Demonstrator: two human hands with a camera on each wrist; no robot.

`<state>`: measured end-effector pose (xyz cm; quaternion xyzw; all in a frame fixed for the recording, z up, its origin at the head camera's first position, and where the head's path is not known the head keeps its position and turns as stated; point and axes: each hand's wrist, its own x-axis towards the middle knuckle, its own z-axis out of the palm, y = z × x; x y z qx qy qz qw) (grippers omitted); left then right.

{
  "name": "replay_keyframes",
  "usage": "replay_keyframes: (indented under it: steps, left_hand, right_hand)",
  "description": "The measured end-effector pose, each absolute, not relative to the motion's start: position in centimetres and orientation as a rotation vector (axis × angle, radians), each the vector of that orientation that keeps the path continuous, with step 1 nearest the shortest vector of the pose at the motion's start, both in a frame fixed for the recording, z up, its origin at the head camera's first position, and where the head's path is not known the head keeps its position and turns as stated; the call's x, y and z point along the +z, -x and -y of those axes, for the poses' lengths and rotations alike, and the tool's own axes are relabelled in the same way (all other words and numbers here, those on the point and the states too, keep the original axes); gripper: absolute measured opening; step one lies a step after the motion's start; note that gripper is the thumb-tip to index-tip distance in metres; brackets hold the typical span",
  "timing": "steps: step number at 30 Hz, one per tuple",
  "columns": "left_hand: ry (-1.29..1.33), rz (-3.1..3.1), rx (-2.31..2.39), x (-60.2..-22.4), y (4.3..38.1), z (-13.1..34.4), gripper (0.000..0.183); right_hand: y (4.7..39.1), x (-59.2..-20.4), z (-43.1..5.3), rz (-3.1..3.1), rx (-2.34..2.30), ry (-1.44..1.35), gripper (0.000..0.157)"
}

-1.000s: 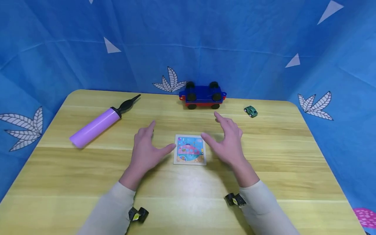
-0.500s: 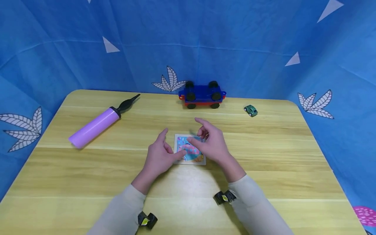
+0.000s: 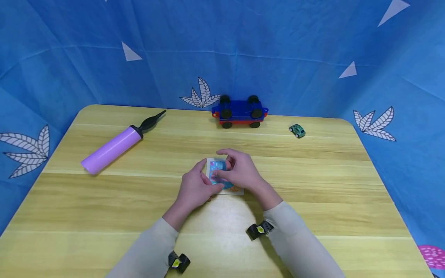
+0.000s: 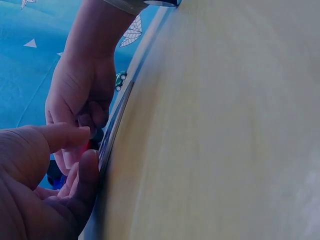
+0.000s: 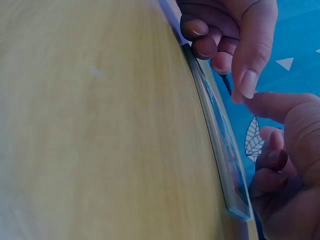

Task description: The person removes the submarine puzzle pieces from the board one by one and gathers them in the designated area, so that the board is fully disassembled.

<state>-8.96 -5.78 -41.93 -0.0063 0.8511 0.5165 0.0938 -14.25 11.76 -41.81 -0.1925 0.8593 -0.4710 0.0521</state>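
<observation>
A small square picture puzzle [image 3: 236, 190] in a pale frame lies flat mid-table, its right and middle parts hidden by my hands. My left hand [image 3: 196, 188] is at its left side, thumb reaching over the picture and fingertips right at the edge. Over the right part hovers my right hand [image 3: 242, 170], its index finger extended and the other fingers loosely bent. Seen from the right wrist, the puzzle [image 5: 220, 135] lies edge-on beneath both hands, and the two thumbs nearly meet above it. Neither hand shows anything lifted between its fingers.
A purple hand pump [image 3: 112, 148] with a black nozzle lies at the left. Along the back edge stands a blue and red toy vehicle [image 3: 240, 112] with black wheels, a small green toy car [image 3: 297, 131] to its right. Blue patterned cloth [image 3: 285, 46] hangs behind the table.
Both hands have moved inward from either side of the puzzle and now overlap it, with fingers more bent. The puzzle, pump and toys have stayed in place.
</observation>
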Motion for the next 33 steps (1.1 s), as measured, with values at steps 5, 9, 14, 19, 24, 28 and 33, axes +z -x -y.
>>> replay_keyframes:
  steps: [5,9,14,19,24,28,33]
  left_hand:
    - [0.036,-2.557,1.491,-42.0,9.1,5.7,0.087]
    - [0.039,-2.576,1.468,-42.1,9.2,5.5,0.083]
    - [0.041,-2.592,1.449,-42.2,9.3,5.3,0.077]
    - [0.047,-2.555,1.477,-42.1,9.4,5.2,0.073]
    - [0.044,-2.548,1.459,-42.0,9.4,5.2,0.075]
    - [0.051,-2.554,1.459,-42.1,9.4,5.2,0.076]
    - [0.039,-2.560,1.455,-42.1,9.4,5.2,0.078]
  right_hand:
    - [14.6,-42.3,-11.8,-2.630,-1.363,0.569,0.057]
    - [14.8,-42.7,-11.9,-2.650,-1.337,0.563,0.057]
    - [14.9,-42.8,-11.9,-2.655,-1.339,0.566,0.055]
    - [14.9,-42.5,-12.2,-2.662,-1.351,0.513,0.048]
    - [14.9,-42.5,-12.4,-2.668,-1.346,0.496,0.045]
    - [15.0,-42.7,-12.3,-2.644,-1.329,0.556,0.046]
    - [15.1,-42.9,-12.1,-2.657,-1.291,0.589,0.046]
